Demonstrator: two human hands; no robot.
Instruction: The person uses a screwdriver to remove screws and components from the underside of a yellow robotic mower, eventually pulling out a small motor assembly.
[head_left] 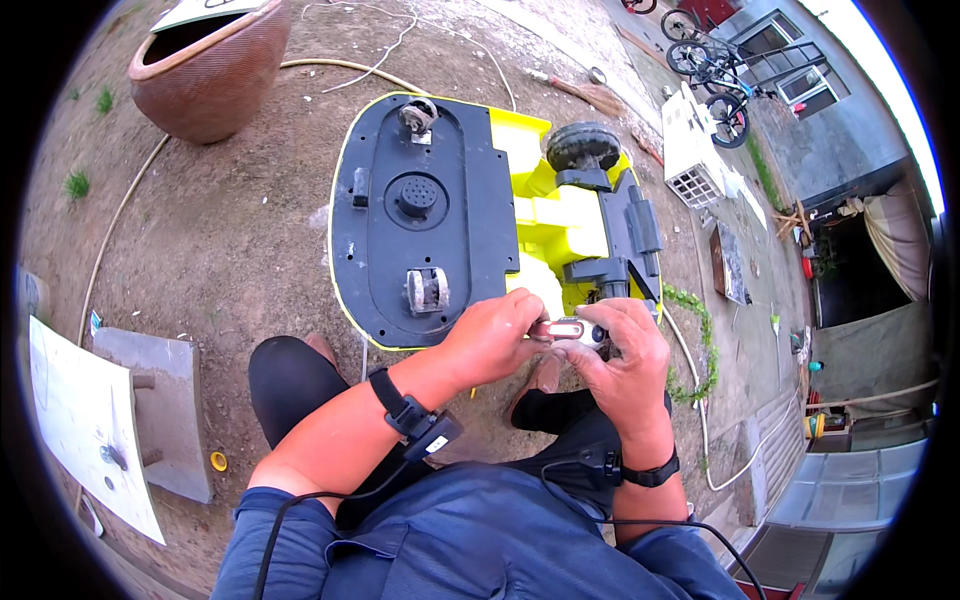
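Observation:
A yellow ride-on toy vehicle with a dark grey underside (462, 200) lies overturned on the ground before me. Small caster wheels (428, 290) sit in its base, and a larger black wheel (583, 147) shows at its far right. At the near edge, my left hand (492, 338) and my right hand (628, 350) meet over a small red-and-white elongated piece (566, 330) with a dark round end. The left fingertips pinch one end of it. The right thumb and fingers close round the dark end. My fingers hide part of the piece, so its kind is unclear.
A large brown clay pot (208, 80) stands at the far left. A grey slab (165, 410) and a white sheet (85, 430) lie at the left. A broom (590, 95), a white box (690, 145) and bicycles (728, 115) are at the far right. Hoses (120, 215) cross the ground.

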